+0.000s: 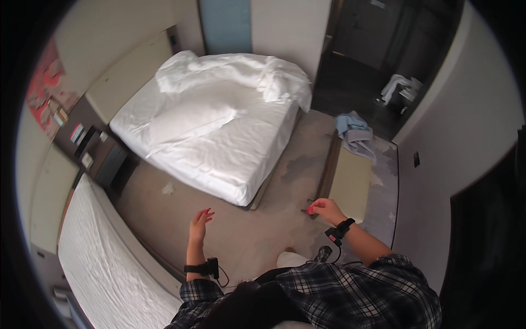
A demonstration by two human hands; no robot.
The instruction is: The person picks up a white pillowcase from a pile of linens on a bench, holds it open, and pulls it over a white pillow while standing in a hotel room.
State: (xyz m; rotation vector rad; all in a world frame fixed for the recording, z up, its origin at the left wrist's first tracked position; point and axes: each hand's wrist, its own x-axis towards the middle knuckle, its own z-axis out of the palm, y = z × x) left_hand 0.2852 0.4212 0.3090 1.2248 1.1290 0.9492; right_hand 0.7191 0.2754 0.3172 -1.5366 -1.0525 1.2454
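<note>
My left hand (200,225) hangs in the air over the carpet, fingers loosely apart, holding nothing. My right hand (327,210) is in front of the near end of a cream-topped bench (350,181); its fingers curl in toward the thumb and nothing shows in them. Ahead is a bed (230,159) covered by a white sheet. A white pillow (189,118) lies across it, and a bunched white duvet (230,74) is heaped at its far side. Neither hand touches the bed.
A second bed (104,252) with a white cover lies at the left. Between the beds stands a dark nightstand (107,159). Crumpled blue-grey cloth (355,131) rests on the bench's far end. A small white scrap (167,189) lies on the carpet (263,236). A dark screen (482,219) hangs at right.
</note>
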